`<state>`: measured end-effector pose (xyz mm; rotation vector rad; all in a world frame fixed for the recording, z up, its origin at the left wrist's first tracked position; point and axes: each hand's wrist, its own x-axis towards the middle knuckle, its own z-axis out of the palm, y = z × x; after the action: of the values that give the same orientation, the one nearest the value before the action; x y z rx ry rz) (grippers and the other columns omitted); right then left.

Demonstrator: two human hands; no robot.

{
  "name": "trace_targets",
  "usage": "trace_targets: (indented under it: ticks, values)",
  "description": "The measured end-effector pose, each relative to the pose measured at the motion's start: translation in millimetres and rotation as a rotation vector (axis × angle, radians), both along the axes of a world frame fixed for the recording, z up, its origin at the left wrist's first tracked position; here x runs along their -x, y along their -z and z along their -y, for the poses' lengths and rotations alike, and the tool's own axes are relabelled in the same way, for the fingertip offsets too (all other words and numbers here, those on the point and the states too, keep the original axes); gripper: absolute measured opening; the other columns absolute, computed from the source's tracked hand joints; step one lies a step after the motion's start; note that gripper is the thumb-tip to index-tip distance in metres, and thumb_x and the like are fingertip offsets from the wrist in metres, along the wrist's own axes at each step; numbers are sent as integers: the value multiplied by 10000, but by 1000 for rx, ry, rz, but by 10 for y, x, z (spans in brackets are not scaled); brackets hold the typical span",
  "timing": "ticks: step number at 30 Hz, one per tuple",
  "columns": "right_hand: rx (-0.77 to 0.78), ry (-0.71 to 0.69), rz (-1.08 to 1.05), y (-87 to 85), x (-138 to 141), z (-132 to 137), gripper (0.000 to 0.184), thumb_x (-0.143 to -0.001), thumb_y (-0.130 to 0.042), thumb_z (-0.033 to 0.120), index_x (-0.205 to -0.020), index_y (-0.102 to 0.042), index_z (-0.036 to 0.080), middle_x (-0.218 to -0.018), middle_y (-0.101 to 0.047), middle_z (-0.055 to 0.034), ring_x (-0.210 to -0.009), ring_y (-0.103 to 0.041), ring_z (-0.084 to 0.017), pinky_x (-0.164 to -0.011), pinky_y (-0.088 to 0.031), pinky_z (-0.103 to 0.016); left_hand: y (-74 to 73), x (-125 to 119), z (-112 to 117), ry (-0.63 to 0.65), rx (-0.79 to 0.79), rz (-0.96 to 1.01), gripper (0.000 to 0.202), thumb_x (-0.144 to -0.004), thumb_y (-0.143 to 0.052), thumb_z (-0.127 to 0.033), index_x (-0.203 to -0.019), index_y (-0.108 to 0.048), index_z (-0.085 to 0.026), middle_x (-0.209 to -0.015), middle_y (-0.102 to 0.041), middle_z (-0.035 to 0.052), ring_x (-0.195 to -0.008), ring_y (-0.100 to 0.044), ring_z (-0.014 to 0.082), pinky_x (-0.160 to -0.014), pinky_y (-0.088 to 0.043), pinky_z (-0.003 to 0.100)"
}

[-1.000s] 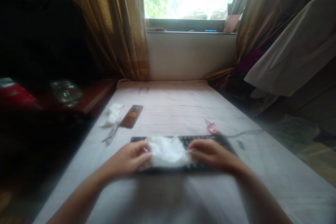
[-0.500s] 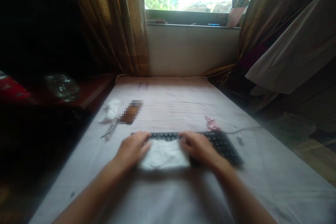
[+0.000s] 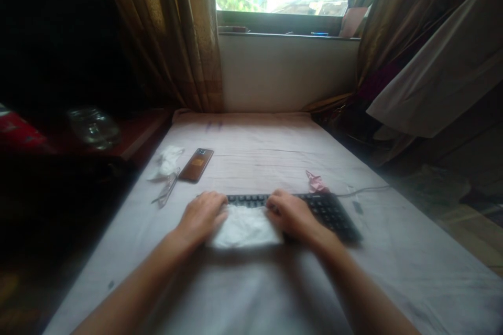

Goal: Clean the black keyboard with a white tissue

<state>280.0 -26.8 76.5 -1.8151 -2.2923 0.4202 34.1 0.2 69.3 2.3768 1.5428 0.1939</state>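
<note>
A thin white cloth [image 3: 247, 226], wrinkled along its top, lies stretched across the middle of a black keyboard [image 3: 334, 217]. My left hand [image 3: 202, 214] is closed on the cloth's left edge, with the thumb toward the middle. Its right edge is held by my right hand [image 3: 293, 214], whose fingers are bent over the keys. The cloth and both hands cover much of the keyboard; the back row of keys and the right-hand key block show. Whether the cloth is paper or fabric I cannot tell.
Beyond my left hand lie a brown phone [image 3: 196, 165], a crumpled white piece [image 3: 168, 159] and a thin, long object [image 3: 168, 191]. Crumpled pink paper [image 3: 315, 182] touches the keyboard's back edge. A cable [image 3: 365, 189] runs right. A glass jar [image 3: 94, 128] stands left.
Both hands keep their grip on the cloth over the keyboard. The whole scene sits slightly higher in the picture; nothing else has visibly moved.
</note>
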Motion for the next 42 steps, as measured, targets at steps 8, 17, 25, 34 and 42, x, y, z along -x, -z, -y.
trace_targets:
  ticks: [8,17,25,34,42]
  values:
    - [-33,49,-217,-6,-122,47,193,-773,-552,161,-885,-697,223,-790,-726,-25,-739,-655,-184,-676,-453,-264,-79,52,13,-57,92,260,32,-741,-563,-237,-759,-581,-218,-801,-627,16,-819,-574,211,-744,-410,312]
    - [26,128,-553,-28,-236,135,213,-794,-533,317,-800,-704,191,-705,-709,-19,-659,-646,-190,-629,-479,-283,-104,251,39,-154,398,762,365,-803,-576,-542,-876,-564,-185,-769,-629,-1,-661,-590,143,-585,-452,250]
    - [-67,185,-712,41,-149,190,174,-782,-525,346,-797,-619,200,-638,-621,18,-585,-565,-151,-563,-445,-254,-53,219,122,-166,455,929,426,-794,-613,-585,-953,-530,-198,-810,-621,-4,-644,-578,116,-570,-454,225]
    - [-119,72,-656,107,-239,154,209,-752,-512,172,-808,-708,217,-841,-749,-39,-805,-698,-212,-778,-535,-345,4,342,-19,-123,326,792,241,-784,-579,-414,-854,-609,-185,-813,-646,15,-686,-595,140,-631,-486,262]
    - [-336,-86,-264,290,-220,244,316,-800,-473,63,-804,-741,232,-1013,-748,-75,-916,-690,-218,-807,-546,-347,-47,362,85,79,42,484,152,-768,-513,-179,-717,-649,-222,-968,-707,45,-964,-611,213,-931,-460,371]
